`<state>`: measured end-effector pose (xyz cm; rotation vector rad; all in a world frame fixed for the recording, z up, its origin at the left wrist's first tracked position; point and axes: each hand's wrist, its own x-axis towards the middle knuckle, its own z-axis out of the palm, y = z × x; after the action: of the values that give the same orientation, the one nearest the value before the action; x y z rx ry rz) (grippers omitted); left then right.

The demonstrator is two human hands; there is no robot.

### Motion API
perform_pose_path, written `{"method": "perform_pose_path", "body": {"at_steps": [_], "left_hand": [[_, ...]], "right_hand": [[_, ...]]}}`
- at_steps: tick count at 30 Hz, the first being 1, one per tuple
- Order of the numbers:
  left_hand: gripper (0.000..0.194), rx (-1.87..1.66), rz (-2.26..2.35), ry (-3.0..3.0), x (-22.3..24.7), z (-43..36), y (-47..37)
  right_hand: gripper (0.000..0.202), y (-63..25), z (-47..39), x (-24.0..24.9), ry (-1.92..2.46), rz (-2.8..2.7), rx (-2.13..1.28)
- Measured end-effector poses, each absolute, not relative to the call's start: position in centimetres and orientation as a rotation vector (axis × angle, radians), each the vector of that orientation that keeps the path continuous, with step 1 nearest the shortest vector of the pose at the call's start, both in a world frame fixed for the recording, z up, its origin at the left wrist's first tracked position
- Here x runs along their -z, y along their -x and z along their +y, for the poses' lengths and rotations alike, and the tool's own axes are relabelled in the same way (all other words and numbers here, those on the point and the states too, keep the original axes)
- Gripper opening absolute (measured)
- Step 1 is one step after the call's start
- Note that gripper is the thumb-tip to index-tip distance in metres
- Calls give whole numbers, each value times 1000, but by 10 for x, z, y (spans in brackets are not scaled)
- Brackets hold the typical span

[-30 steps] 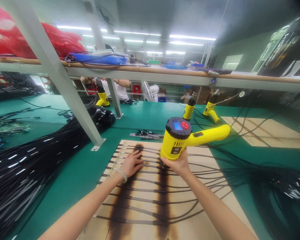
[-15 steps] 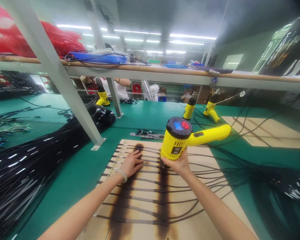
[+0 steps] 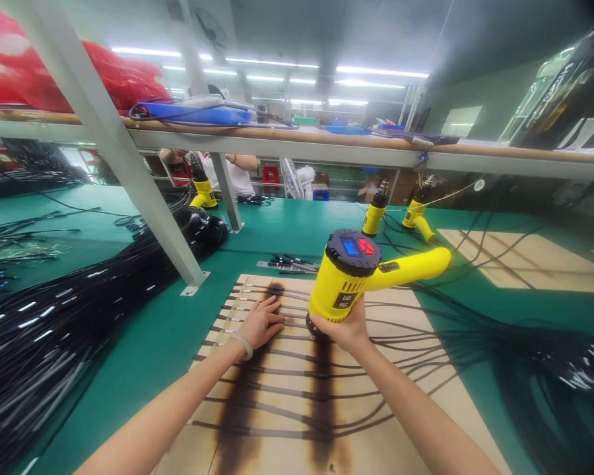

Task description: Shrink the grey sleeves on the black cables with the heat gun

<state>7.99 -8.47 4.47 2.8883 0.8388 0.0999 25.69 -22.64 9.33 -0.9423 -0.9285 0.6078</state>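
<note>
My right hand (image 3: 344, 324) grips a yellow heat gun (image 3: 337, 284) round its lower body, nozzle down, its handle pointing right. The nozzle end is mostly hidden behind the fingers, over the scorched strip of a wooden board (image 3: 391, 415). Several black cables (image 3: 277, 373) lie side by side across this board, with darker sleeves along them. My left hand (image 3: 261, 322) rests flat on the cables at the upper left, fingers spread, near a second scorched strip. A pale band circles the left wrist.
Thick black cable bundles lie at left (image 3: 44, 316) and right (image 3: 554, 363) on the green table (image 3: 143, 356). More heat guns (image 3: 375, 212) stand behind. Shelf posts (image 3: 123, 152) rise at left. Another wooden board (image 3: 534, 264) lies at right. A person (image 3: 228, 173) works beyond the shelf.
My right hand has shifted the heat gun slightly left and toward me, tilting it a little. My left hand stays in place on the cables.
</note>
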Motion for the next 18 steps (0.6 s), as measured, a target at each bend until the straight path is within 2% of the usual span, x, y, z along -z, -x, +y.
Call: {"method": "perform_pose_path", "body": {"at_steps": [18], "left_hand": [[25,-189,775,-2927,-40,-91,-72]], "right_hand": [[57,-268,-240,-90,1012,-957,-575]]}}
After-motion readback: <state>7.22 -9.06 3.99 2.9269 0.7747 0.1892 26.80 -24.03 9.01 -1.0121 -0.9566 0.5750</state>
